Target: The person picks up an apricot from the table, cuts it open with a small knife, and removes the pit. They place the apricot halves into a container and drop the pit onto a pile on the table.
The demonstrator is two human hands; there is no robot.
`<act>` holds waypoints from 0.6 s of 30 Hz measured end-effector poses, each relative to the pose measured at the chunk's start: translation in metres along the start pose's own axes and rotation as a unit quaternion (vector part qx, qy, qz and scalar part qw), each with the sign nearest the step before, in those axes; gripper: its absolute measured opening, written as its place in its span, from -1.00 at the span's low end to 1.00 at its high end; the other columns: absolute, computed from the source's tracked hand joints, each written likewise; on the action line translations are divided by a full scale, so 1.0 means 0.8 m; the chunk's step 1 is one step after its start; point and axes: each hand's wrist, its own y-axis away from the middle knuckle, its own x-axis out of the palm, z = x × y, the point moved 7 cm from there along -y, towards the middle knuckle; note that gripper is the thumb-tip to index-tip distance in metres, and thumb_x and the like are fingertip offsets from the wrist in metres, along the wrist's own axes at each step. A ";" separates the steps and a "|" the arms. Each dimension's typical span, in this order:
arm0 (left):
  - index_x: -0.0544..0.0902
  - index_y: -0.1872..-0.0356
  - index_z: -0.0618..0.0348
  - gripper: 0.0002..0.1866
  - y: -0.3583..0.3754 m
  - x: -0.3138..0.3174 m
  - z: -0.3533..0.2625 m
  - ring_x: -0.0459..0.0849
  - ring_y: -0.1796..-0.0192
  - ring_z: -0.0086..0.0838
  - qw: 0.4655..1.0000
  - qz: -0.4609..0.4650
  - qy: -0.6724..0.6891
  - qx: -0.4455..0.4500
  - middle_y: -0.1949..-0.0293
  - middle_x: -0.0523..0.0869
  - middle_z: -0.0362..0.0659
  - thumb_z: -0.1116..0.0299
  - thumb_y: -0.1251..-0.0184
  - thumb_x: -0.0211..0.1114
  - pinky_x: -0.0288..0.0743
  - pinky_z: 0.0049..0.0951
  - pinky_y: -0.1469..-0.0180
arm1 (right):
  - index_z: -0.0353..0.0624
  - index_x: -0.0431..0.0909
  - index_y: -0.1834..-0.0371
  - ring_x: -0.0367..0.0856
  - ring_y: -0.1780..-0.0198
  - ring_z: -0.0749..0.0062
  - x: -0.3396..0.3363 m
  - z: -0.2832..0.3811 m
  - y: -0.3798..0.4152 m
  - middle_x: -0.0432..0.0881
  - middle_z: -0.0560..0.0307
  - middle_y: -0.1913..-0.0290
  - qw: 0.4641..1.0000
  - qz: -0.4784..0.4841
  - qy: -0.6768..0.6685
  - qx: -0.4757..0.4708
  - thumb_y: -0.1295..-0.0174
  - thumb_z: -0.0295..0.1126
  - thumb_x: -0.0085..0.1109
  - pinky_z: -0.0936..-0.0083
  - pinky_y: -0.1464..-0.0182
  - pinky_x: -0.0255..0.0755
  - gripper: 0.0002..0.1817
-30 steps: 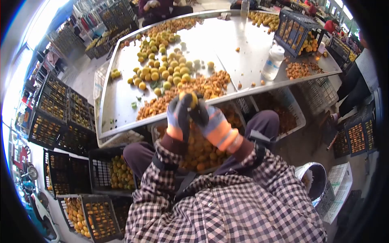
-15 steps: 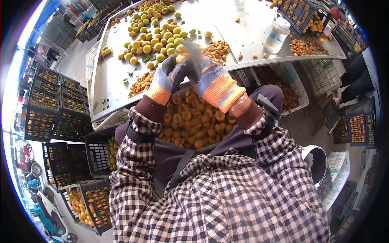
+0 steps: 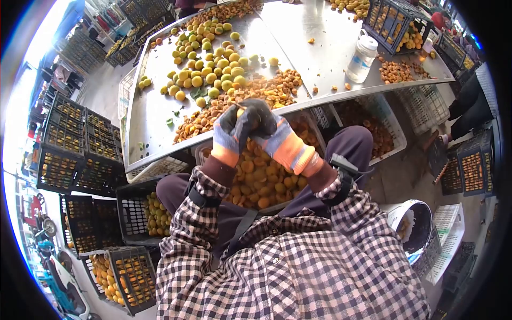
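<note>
Both gloved hands meet over the near edge of the metal table [image 3: 152, 114]. My left hand [image 3: 230, 128] is closed round an apricot [image 3: 240, 112], of which only a small yellow part shows. My right hand [image 3: 262, 121] is a fist pressed against the left one, and what its fingers hold is hidden. Just beyond the hands lie heaped apricot pits [image 3: 205, 120] and a pile of whole yellow-green apricots [image 3: 216, 74]. Below the hands, between my knees, a container holds many orange apricot halves [image 3: 261, 178].
A clear bottle [image 3: 362, 58] stands on the table, with a tipped black crate [image 3: 397, 24] behind it. Crates of apricots [image 3: 61, 144] are stacked at the left. A white bucket [image 3: 413, 226] stands at the right, and a pit-filled bin [image 3: 397, 141] sits under the table.
My hands have come down towards me. The blurred right hand has closed in against the left, and the apricot is now mostly covered. The view has shifted slightly.
</note>
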 end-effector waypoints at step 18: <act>0.51 -0.08 0.28 -0.64 0.069 -0.001 -0.004 0.52 0.32 -0.70 0.998 0.035 0.003 -0.050 0.22 0.64 -0.27 0.25 -0.39 0.10 0.38 -0.70 0.36 | -0.18 0.33 -0.25 0.43 -0.16 0.60 0.015 0.005 0.046 0.49 0.20 -0.18 0.972 0.042 -0.205 0.104 -0.07 -0.69 0.25 0.61 -0.24 0.35 -0.38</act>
